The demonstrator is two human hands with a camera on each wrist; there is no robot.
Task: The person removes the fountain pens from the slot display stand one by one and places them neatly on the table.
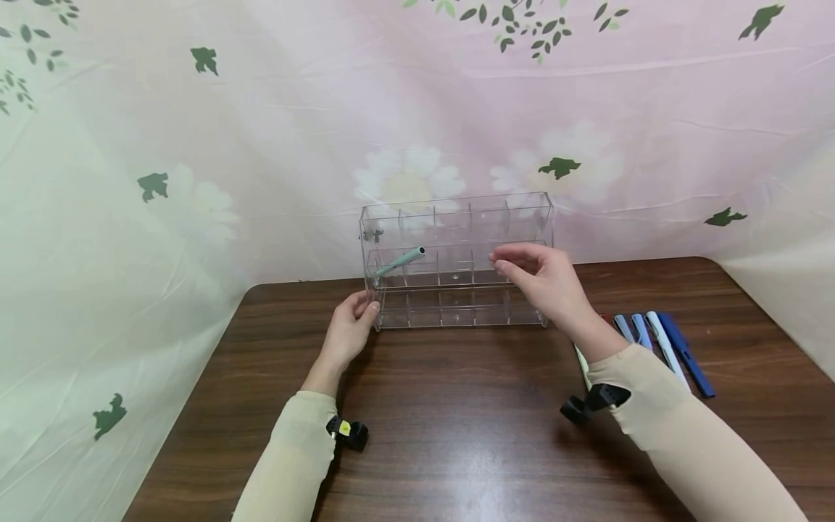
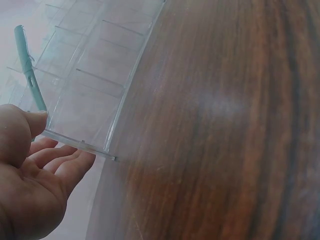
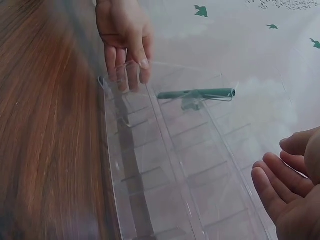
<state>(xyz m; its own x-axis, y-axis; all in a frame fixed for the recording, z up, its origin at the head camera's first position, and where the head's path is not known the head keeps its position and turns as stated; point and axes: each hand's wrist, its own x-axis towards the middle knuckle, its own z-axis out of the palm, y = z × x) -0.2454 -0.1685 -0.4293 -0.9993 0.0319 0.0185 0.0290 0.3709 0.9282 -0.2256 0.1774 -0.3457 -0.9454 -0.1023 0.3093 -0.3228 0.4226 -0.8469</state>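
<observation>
A clear plastic organizer (image 1: 457,319) with tiered compartments stands at the back of the table. My left hand (image 1: 349,330) grips its left end, with the thumb and fingers about the edge in the left wrist view (image 2: 45,175). One teal pen (image 1: 401,261) leans in a left compartment of the middle tier, its capped end up and tilted to the right. My right hand (image 1: 544,283) hovers at the organizer's right half, fingers loosely bent and holding nothing; in the right wrist view its fingers (image 3: 280,180) are apart from the pen.
Right of the organizer lie several pens, among them a dark blue pen (image 1: 688,355), a pale blue pen (image 1: 667,348) and a light blue pen (image 1: 641,331). My right forearm partly covers this row. A patterned cloth (image 1: 293,181) hangs behind the wooden table (image 1: 457,420).
</observation>
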